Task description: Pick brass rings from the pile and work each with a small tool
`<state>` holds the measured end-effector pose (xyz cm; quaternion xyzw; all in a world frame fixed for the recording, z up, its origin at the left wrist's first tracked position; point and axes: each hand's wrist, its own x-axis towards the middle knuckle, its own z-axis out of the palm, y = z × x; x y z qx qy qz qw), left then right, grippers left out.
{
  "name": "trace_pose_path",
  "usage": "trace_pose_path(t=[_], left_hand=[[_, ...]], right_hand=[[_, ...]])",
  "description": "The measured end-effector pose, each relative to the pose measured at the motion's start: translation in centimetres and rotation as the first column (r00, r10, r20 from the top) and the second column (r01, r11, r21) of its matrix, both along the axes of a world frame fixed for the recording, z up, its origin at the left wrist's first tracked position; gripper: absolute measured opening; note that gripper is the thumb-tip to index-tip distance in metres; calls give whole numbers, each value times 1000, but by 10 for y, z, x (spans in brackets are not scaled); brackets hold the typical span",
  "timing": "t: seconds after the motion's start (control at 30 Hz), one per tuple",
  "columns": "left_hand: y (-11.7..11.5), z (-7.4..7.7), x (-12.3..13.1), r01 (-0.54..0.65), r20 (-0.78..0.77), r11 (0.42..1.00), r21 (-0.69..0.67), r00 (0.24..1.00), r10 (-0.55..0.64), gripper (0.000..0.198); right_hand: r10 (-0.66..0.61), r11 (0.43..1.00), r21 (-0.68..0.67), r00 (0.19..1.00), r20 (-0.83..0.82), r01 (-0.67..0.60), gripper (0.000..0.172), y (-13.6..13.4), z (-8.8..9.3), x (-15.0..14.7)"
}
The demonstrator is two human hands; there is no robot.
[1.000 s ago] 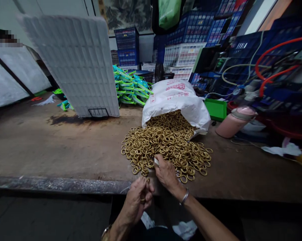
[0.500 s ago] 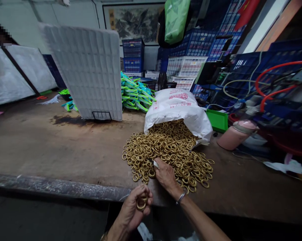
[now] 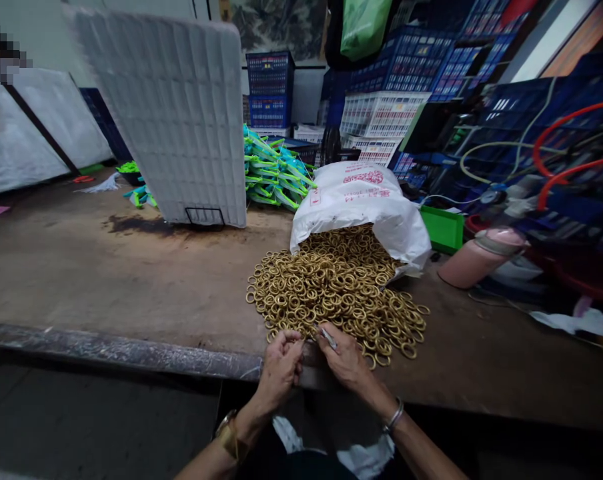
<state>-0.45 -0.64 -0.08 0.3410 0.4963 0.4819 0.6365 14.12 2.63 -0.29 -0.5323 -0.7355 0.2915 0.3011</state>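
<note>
A heap of brass rings (image 3: 331,290) spills from a white sack (image 3: 361,203) onto the worn workbench (image 3: 106,280). My left hand (image 3: 280,367) is curled closed at the near edge of the heap, gripping rings that are mostly hidden by its fingers. My right hand (image 3: 345,357) is beside it, fingers pinched on a small silvery tool (image 3: 327,338) that points into the rings. Both hands nearly touch at the bench's front edge.
A white gridded panel (image 3: 171,113) stands upright at the back left. Green and blue bundles (image 3: 271,173) lie behind the sack. A green tray (image 3: 444,228), a pink flask (image 3: 481,257), hoses and stacked blue crates (image 3: 406,60) crowd the right.
My left hand has risen from below the bench edge up to the heap. My right hand has pulled back toward the bench edge, meeting the left.
</note>
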Motion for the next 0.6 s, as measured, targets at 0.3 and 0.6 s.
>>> trace_pose_path(t=[0.3, 0.6], left_hand=[[2, 8, 2, 36, -28, 998, 47, 999, -35, 35], [-4, 14, -1, -19, -103, 996, 92, 994, 29, 25]], right_hand=[[1, 924, -354, 926, -379, -146, 19, -5, 4, -2], [-16, 968, -245, 955, -295, -60, 15, -13, 7, -9]])
